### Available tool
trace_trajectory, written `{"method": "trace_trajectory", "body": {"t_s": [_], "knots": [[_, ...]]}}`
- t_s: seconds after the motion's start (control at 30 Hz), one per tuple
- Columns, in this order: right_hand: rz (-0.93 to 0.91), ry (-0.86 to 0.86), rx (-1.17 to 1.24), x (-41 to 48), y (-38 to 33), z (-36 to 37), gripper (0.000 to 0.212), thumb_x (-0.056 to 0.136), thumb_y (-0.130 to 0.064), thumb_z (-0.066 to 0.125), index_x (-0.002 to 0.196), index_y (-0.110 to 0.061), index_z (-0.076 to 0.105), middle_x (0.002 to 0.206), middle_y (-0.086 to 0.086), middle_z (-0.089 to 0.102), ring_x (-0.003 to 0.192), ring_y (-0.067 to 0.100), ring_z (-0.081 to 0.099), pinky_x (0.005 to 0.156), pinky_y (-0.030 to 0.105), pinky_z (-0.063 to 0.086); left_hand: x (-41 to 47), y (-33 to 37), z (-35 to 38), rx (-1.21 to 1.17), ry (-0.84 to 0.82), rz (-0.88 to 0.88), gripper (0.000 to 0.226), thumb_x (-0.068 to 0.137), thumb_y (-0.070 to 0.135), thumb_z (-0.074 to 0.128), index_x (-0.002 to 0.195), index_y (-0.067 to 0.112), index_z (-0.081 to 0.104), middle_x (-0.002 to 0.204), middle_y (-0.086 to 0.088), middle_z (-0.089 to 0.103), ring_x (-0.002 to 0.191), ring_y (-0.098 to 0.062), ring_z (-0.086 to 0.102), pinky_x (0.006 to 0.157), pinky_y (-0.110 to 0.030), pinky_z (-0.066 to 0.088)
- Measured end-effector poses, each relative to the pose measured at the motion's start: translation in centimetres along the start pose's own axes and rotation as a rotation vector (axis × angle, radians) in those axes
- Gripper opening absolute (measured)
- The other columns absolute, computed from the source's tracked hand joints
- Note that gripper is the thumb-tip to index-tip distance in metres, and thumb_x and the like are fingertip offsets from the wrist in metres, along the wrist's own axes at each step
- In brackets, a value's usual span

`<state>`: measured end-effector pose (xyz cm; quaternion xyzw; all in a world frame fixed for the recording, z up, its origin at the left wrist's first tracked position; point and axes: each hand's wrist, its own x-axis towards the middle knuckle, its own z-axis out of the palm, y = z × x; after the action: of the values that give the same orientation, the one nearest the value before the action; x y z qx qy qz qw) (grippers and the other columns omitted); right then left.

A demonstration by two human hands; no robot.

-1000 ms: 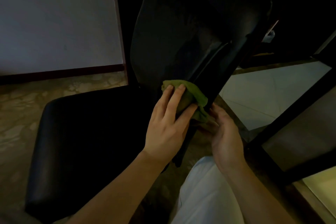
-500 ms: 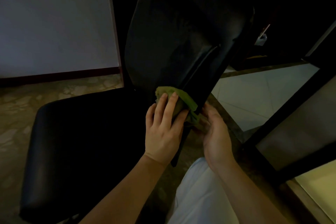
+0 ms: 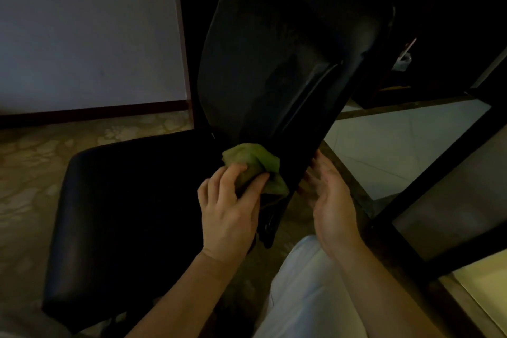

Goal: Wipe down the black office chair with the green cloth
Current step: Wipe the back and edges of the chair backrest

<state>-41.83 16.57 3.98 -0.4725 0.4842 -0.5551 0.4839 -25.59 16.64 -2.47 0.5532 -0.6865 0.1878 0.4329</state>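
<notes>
The black office chair (image 3: 282, 63) fills the middle of the head view, its backrest rising ahead and its seat (image 3: 129, 214) spreading to the left. My left hand (image 3: 230, 211) presses the bunched green cloth (image 3: 255, 164) against the narrow bottom of the backrest, fingers curled over the cloth. My right hand (image 3: 329, 195) is on the other side of the backrest's lower edge, fingers spread and touching it. The scene is dim and the chair's base is hidden.
A pale wall (image 3: 87, 30) with a dark skirting board stands at the back left. Dark furniture frame bars (image 3: 428, 175) cross the right side over light floor tiles (image 3: 397, 143). My light trouser leg (image 3: 310, 291) is at the bottom.
My left hand has slid the cloth down the backrest to its bottom end and its fingers have curled tighter on it. My right hand stays at the backrest's edge.
</notes>
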Motion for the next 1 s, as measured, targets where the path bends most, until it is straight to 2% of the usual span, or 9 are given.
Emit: {"method": "trace_trajectory", "body": {"t_s": [0.1, 0.27, 0.5, 0.67, 0.8, 0.87, 0.93, 1.0], "knots": [[-0.008, 0.003, -0.009, 0.1, 0.0, 0.1, 0.042, 0.106, -0.039, 0.03, 0.14, -0.043, 0.054, 0.134, -0.014, 0.065, 0.124, 0.007, 0.06, 0.109, 0.045, 0.045, 0.3, 0.8, -0.3, -0.06, 0.0, -0.021, 0.031, 0.101, 0.029, 0.053, 0.124, 0.02, 0.073, 0.124, -0.01, 0.051, 0.112, -0.033, 0.053, 0.095, -0.046, 0.044], [-0.019, -0.011, -0.02, 0.0, 0.0, 0.1, 0.046, 0.1, -0.045, 0.033, 0.141, -0.043, 0.052, 0.134, -0.015, 0.064, 0.125, 0.007, 0.059, 0.11, 0.047, 0.043, 0.8, 1.7, 1.4, -0.082, -0.067, 0.024, 0.035, 0.099, 0.024, 0.055, 0.13, 0.015, 0.067, 0.12, -0.013, 0.057, 0.107, -0.032, 0.058, 0.089, -0.048, 0.052], [-0.039, -0.009, -0.044, 0.0, 0.7, 0.2, 0.055, 0.091, -0.053, 0.04, 0.144, -0.041, 0.051, 0.144, -0.009, 0.058, 0.137, 0.013, 0.05, 0.117, 0.052, 0.035, 0.4, 4.3, 2.2, 0.085, -0.148, 0.008, 0.043, 0.092, 0.027, 0.047, 0.128, 0.018, 0.068, 0.112, -0.01, 0.06, 0.097, -0.032, 0.057, 0.088, -0.039, 0.036], [-0.034, 0.008, -0.026, -0.1, 0.6, 0.3, 0.049, 0.092, -0.043, 0.04, 0.14, -0.045, 0.053, 0.141, -0.013, 0.06, 0.135, 0.007, 0.051, 0.117, 0.05, 0.034, -0.1, 4.1, 2.5, 0.125, -0.145, 0.006, 0.042, 0.092, 0.027, 0.05, 0.13, 0.019, 0.066, 0.11, -0.01, 0.059, 0.094, -0.032, 0.055, 0.081, -0.043, 0.044], [-0.045, 0.004, -0.025, -0.2, 0.4, 0.4, 0.042, 0.094, -0.04, 0.038, 0.131, -0.052, 0.055, 0.136, -0.02, 0.061, 0.131, 0.003, 0.053, 0.116, 0.046, 0.037, -1.0, 3.7, 3.1, 0.146, -0.138, 0.025, 0.038, 0.091, 0.027, 0.058, 0.128, 0.019, 0.065, 0.103, -0.009, 0.057, 0.09, -0.032, 0.051, 0.079, -0.043, 0.038], [-0.04, 0.002, -0.015, -0.3, 0.3, 0.3, 0.041, 0.093, -0.04, 0.038, 0.13, -0.052, 0.054, 0.134, -0.021, 0.062, 0.129, 0.002, 0.055, 0.115, 0.043, 0.04, -1.6, 3.5, 3.3, 0.153, -0.172, 0.034, 0.035, 0.094, 0.027, 0.05, 0.122, 0.019, 0.069, 0.101, -0.009, 0.057, 0.089, -0.031, 0.05, 0.079, -0.043, 0.036], [-0.036, -0.005, -0.013, -0.3, 0.2, 0.2, 0.041, 0.093, -0.041, 0.039, 0.13, -0.051, 0.054, 0.135, -0.02, 0.062, 0.128, 0.002, 0.056, 0.114, 0.044, 0.041, -2.3, 3.0, 3.1, 0.16, -0.231, 0.047, 0.043, 0.094, 0.028, 0.038, 0.118, 0.019, 0.072, 0.1, -0.009, 0.058, 0.089, -0.031, 0.05, 0.079, -0.043, 0.034], [-0.037, -0.014, -0.015, -0.3, 0.1, 0.2, 0.041, 0.093, -0.042, 0.039, 0.13, -0.051, 0.055, 0.137, -0.018, 0.061, 0.129, 0.003, 0.055, 0.114, 0.045, 0.041, -3.2, 1.9, 2.7, 0.151, -0.293, 0.064, 0.048, 0.092, 0.028, 0.034, 0.121, 0.019, 0.072, 0.103, -0.008, 0.058, 0.092, -0.031, 0.053, 0.082, -0.043, 0.036]]}}
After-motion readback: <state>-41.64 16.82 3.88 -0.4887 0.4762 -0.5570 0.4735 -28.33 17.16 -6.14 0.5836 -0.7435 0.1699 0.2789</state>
